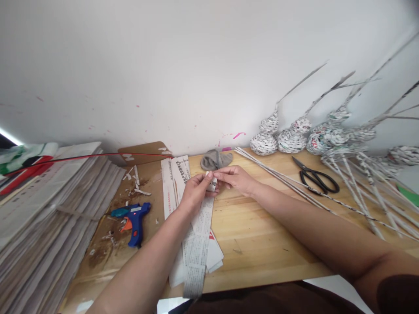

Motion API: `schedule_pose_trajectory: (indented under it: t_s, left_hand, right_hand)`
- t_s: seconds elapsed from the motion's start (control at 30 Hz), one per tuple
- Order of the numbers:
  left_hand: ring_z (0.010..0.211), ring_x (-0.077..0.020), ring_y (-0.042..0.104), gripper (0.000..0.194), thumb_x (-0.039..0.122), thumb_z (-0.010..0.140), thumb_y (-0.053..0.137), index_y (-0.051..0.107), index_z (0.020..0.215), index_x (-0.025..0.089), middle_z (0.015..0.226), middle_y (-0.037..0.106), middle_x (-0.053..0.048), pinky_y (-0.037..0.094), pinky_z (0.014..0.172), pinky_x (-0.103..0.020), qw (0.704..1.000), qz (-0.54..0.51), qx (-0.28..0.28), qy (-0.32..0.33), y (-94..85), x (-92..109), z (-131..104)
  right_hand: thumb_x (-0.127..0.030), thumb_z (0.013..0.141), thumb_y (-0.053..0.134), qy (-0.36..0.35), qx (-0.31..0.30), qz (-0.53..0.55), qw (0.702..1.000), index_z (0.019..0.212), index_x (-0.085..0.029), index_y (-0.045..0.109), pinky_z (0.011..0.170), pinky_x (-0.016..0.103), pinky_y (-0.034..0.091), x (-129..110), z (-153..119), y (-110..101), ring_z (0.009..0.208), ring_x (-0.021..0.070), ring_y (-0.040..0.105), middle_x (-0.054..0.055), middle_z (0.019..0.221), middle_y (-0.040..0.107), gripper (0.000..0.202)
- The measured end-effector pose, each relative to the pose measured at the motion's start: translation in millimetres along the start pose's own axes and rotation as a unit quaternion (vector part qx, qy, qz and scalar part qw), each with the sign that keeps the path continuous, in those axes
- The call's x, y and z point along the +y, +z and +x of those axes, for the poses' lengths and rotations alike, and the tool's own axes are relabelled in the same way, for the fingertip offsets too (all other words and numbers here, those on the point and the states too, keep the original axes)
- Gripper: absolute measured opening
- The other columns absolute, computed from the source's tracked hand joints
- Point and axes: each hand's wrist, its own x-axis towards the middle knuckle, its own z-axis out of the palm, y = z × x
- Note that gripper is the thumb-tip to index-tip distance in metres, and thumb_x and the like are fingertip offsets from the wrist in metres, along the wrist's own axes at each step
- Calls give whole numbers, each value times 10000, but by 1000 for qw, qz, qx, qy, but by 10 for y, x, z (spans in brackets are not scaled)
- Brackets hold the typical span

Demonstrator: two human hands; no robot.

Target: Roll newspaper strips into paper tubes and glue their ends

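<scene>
Both hands meet over the middle of the wooden table, at the far end of a printed newspaper strip point(198, 250). My left hand point(195, 188) is closed on the strip, its thumb laid on top. From the other side, my right hand point(236, 179) pinches the strip's far corner between thumb and fingertips. The strip runs back toward me, and its near end hangs over the table's front edge. Beneath it and to its left lie more cut newspaper strips point(167, 185). A grey cloth point(214, 160) lies just beyond my fingers.
Left are a blue glue gun point(135, 222) on stained cardboard point(98, 255) and a tied newspaper stack point(62, 218). Black scissors point(316, 176), rolled paper sticks point(281, 179) and several woven paper gourd shapes point(265, 141) with long stems lie right, by the white wall point(209, 78).
</scene>
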Motion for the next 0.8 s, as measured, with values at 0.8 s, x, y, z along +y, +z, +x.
schedule_pose_trajectory:
  t_s: [0.8]
  left_hand:
    - [684,-154,650,302,343,717,712,647,912,123,772,699,-61,559,632,-281,999,28,20,0,-34,-31,34]
  right_hand:
    - [-408,717,723,31,10,11,999,899,-121,727,422,169,366,42,40,-93,596,103,589,40,683,671,340]
